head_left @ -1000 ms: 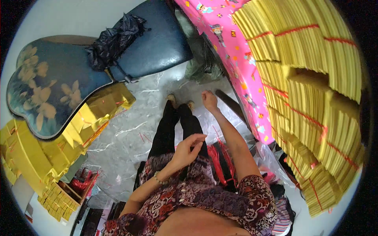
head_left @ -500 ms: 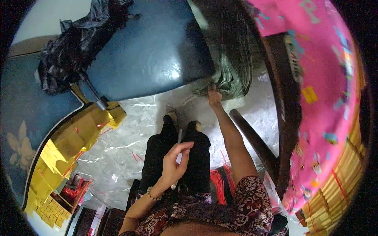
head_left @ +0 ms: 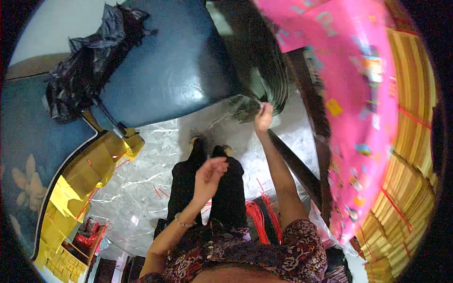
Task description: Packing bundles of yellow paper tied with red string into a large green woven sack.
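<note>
My right hand (head_left: 264,119) reaches out past my knees, thumb and fingers pinched on the edge of a thin clear plastic bag (head_left: 240,103). That edge is pulled out from a thick stack of plastic bags (head_left: 277,85), which hangs in folds beside the blue padded seat (head_left: 188,75). Over my lap is my left hand (head_left: 211,175), palm turned inward and fingers loosely curled. Nothing shows in it, though the fingers are slightly blurred. A bead bracelet circles the left wrist.
A black folded umbrella (head_left: 78,89) lies on the seat at left. Below it sit yellow paper bundles (head_left: 85,174). At right, a pink patterned cloth (head_left: 358,113) covers a dark-framed table beside stacked yellow paper (head_left: 410,99). Red strings (head_left: 257,214) hang by my right thigh.
My right hand has turned and drawn the bag's edge out from the stack. My left hand's fingers have curled in. The whole view has shifted, with the pink cloth sliding left.
</note>
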The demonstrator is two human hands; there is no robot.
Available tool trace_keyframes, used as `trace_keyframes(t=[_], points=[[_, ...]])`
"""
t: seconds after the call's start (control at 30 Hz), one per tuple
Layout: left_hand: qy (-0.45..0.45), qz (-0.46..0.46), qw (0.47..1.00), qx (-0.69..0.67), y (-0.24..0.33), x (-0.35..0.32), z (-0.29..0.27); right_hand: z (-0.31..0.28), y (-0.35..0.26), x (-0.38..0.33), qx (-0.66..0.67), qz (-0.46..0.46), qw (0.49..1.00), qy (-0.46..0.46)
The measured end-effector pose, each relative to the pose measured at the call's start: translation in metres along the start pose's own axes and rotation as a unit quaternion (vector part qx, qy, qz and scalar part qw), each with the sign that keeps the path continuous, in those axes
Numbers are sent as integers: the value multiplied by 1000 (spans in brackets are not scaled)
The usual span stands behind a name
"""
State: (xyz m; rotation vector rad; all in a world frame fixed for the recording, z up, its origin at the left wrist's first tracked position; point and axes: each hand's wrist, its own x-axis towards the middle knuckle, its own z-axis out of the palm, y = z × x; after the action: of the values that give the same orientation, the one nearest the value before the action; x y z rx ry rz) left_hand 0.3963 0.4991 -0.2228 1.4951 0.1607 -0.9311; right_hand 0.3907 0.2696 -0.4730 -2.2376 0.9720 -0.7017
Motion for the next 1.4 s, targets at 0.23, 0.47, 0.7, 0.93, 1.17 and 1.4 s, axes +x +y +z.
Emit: trace_keyframes(t=[0.23, 0.47, 0.7, 0.93, 1.17, 1.4], points=[[7, 161, 961, 223, 61, 22, 27, -125, -69, 35, 45, 137, 988, -50], [-59, 376, 738, 557, 99, 92, 59, -166, -184, 7, 112, -6, 990, -80], [-155, 398, 806, 411, 122, 50, 69, -250, -250, 1, 118, -15, 991, -62], [-52, 348, 883, 310, 174, -138, 26, -328, -327, -37, 336, 319, 885, -34], [-152, 165, 962, 156, 269, -290, 1, -332, -341, -4, 457, 723, 463, -234], [-270, -51, 958, -75, 294, -334, -39, -310, -356, -20, 632, 385, 539, -402]])
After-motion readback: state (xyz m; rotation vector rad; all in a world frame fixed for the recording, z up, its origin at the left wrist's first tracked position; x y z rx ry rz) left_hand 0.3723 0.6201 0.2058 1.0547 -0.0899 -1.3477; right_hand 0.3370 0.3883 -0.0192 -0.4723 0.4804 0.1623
